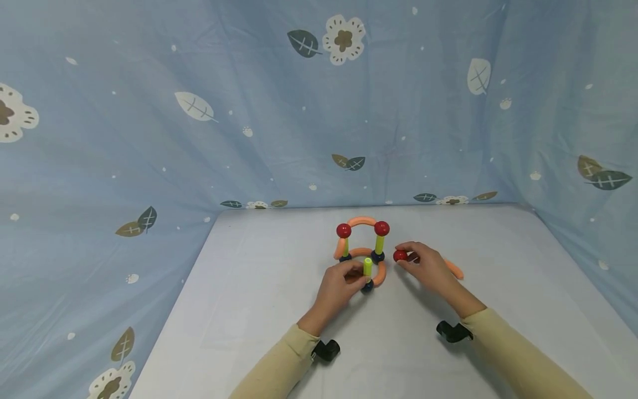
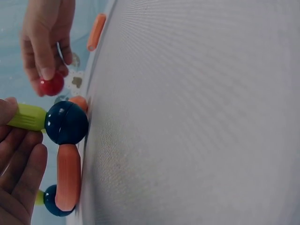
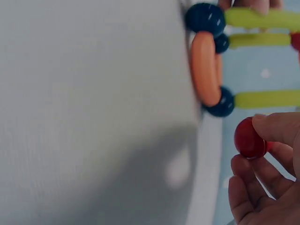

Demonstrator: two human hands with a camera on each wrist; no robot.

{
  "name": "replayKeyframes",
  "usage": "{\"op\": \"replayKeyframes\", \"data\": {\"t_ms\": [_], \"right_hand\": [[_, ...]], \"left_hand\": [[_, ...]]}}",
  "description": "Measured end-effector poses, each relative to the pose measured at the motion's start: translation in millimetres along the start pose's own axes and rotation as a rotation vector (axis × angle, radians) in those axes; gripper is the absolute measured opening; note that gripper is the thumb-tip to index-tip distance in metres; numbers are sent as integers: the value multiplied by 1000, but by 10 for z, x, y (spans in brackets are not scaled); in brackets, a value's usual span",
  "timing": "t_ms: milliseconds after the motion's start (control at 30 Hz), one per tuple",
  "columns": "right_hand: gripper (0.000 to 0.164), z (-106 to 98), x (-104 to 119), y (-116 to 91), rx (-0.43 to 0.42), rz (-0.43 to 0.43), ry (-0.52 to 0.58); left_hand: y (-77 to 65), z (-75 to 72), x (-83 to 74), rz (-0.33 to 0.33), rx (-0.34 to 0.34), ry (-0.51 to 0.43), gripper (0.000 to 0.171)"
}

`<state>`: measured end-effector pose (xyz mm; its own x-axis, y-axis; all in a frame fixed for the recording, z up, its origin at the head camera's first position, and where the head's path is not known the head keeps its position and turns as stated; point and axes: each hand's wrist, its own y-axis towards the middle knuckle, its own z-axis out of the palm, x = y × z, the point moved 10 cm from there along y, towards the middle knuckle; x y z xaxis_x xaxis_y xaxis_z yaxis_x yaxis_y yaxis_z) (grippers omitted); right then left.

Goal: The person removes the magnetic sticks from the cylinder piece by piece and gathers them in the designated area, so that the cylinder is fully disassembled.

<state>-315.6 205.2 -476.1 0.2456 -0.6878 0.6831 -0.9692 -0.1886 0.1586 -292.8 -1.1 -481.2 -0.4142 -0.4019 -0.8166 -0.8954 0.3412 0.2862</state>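
Observation:
My left hand (image 1: 339, 285) pinches an upright yellow-green rod (image 1: 368, 266) at the near corner of a ball-and-rod toy frame. The rod's lower end sits in a dark blue ball (image 2: 67, 123), which joins a curved orange rod (image 2: 69, 176). Right of the frame, my right hand (image 1: 430, 269) holds a loose red ball (image 3: 249, 138) between thumb and fingers, apart from the frame. Two red balls, left (image 1: 344, 230) and right (image 1: 381, 228), top the frame's back rods, with a curved orange rod (image 1: 362, 220) linking them. Another orange rod (image 1: 340, 249) slants down from the left one.
A loose orange rod (image 1: 454, 269) lies on the white table (image 1: 259, 310), partly behind my right hand. Black wrist cameras sit under the left sleeve (image 1: 281, 360) and the right sleeve (image 1: 518, 354). A blue patterned curtain (image 1: 279, 111) hangs behind the table.

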Motion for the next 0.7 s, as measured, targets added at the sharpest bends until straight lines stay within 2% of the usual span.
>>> {"op": "replayKeyframes", "data": {"t_ms": [133, 400, 700], "right_hand": [[39, -14, -146, 105, -10, 55, -15], [40, -71, -368, 301, -39, 104, -78], [39, -97, -568, 462, -39, 171, -63]], "left_hand": [[-3, 4, -4, 7, -1, -2, 19], [-6, 13, -2, 3, -1, -18, 19], [0, 5, -19, 8, -3, -9, 19]]}}
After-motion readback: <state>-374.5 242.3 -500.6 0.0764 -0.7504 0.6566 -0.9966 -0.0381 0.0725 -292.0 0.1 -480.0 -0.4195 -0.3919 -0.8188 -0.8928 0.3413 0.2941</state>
